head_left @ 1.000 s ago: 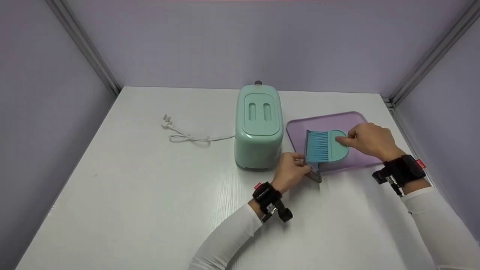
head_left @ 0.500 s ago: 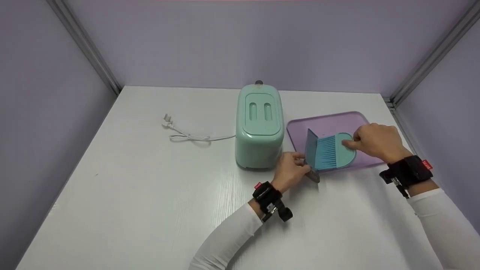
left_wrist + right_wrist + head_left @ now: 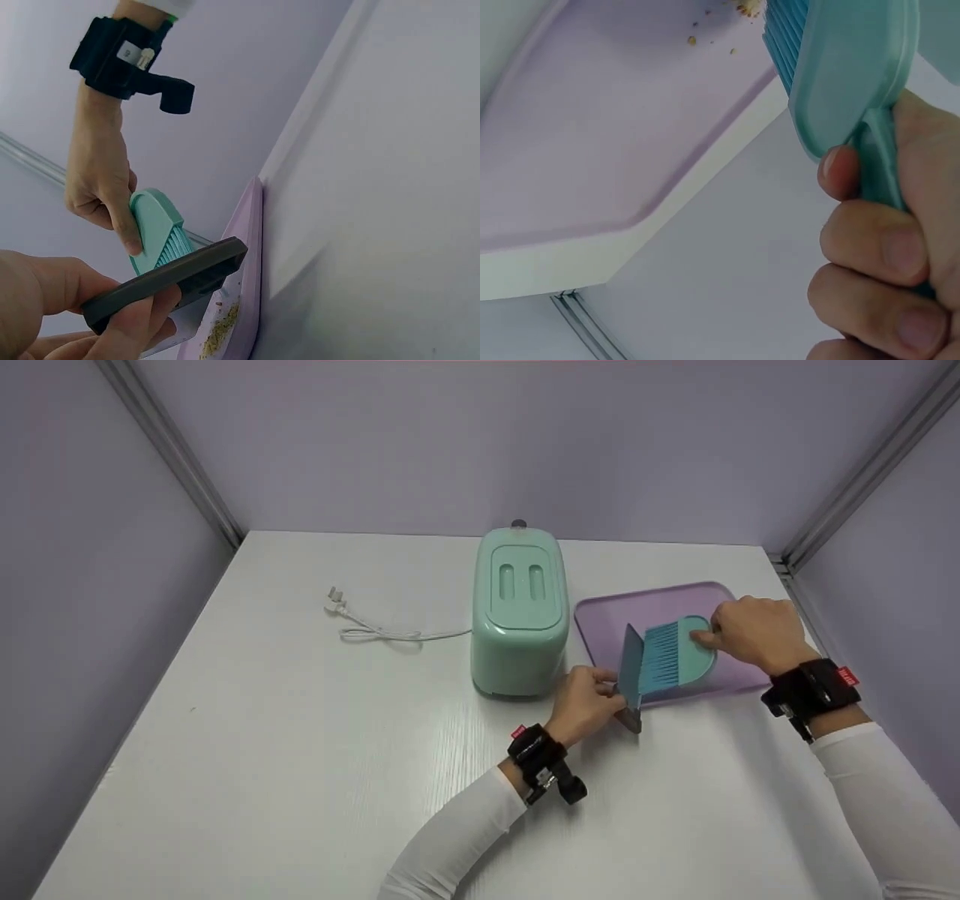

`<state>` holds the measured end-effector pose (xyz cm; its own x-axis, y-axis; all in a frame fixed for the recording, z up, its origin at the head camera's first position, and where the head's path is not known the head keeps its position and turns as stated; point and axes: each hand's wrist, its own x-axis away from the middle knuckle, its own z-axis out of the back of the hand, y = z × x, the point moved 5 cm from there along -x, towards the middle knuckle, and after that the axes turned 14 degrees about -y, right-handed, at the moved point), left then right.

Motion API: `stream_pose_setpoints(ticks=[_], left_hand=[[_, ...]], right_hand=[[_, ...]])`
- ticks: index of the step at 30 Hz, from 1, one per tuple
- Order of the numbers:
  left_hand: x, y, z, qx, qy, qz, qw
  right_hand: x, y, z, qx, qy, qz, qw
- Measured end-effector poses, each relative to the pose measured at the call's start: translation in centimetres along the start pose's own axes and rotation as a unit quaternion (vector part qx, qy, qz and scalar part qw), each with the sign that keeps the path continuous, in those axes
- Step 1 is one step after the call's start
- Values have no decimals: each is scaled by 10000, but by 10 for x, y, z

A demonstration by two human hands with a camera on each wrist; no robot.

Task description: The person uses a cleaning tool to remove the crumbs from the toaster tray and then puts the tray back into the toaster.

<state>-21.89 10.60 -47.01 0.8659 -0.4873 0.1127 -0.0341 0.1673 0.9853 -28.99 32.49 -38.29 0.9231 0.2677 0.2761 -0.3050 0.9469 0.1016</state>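
Observation:
My left hand point(image 3: 585, 705) grips the dark end piece of a thin toaster crumb tray point(image 3: 631, 664), whose grey plate stands steeply tilted at the left part of a purple tray point(image 3: 600, 619). A teal brush point(image 3: 696, 652) is in my right hand point(image 3: 761, 634), its bristles pointing left toward the plate. In the right wrist view, the fingers curl around the brush's handle point(image 3: 881, 157). Yellowish crumbs point(image 3: 221, 330) lie on the purple tray, seen below the crumb tray in the left wrist view.
A mint-green toaster point(image 3: 521, 607) with a lidded top stands just left of the purple tray. Its white cord point(image 3: 382, 636) lies bundled on the table point(image 3: 300, 750), ending in a plug point(image 3: 334, 600). Pale walls enclose the back and sides.
The brush has moved right, off the crumb tray's plate that it overlapped earlier, and slightly up in the last half second. The plate now tilts more upright. My left hand barely shifts.

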Motion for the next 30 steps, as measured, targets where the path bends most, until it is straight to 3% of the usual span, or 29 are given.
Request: stream_pose_setpoints(ticks=[8,16,23,30], left_hand=[[1,1,-2,-158,-99,58,9998],[2,2,-1,-224,-123,-14,9997],[2,3,3,-322,13,-115,9994],[2,2,6,-397,147,43,9991]], right_hand=[[-1,20,-4,-151,664,-362,9970],[0,24,-7,23,1396,-714,9876],[2,25,-9,-286,1514,-999,9830],[8,31,-9,-642,1316,-1147,9826]])
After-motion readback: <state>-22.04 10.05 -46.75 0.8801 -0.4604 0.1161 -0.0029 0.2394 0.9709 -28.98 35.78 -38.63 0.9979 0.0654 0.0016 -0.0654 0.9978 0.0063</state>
